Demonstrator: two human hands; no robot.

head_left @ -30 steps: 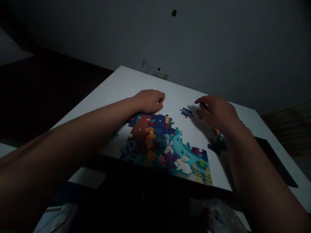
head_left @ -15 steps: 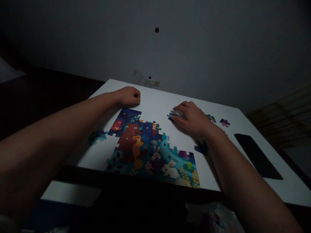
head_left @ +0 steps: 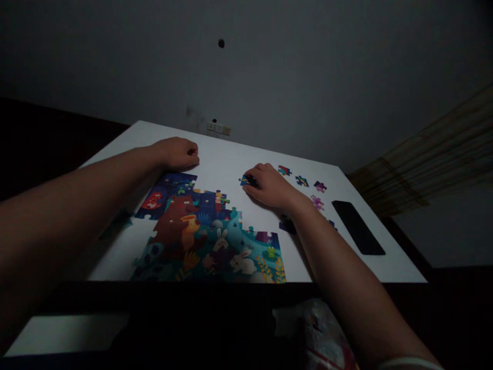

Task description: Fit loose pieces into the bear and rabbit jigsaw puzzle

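Note:
A partly joined jigsaw puzzle (head_left: 219, 231) lies on the white table, showing a brown bear, white rabbits and plants. Its upper right edge is stepped. Right of that edge, my right hand (head_left: 269, 187) pinches a dark blue puzzle piece with a yellow streak (head_left: 244, 180) between thumb and fingers, low over the tabletop. My left hand (head_left: 180, 153) rests curled in a loose fist just beyond the puzzle's upper left corner, and nothing shows in it. A teal piece (head_left: 120, 220) sits in shadow beside the left forearm.
Several loose pieces lie beyond and right of my right hand, among them a red and teal piece (head_left: 284, 170) and a pink one (head_left: 317, 202). A black flat slab (head_left: 358, 227) is at the right of the table (head_left: 239, 159). Behind stands a wall with sockets (head_left: 219, 128).
The view has turned to the right, so everything sits further left and more loose pieces show. Both hands stay nearly still over the table, the right one keeping its piece.

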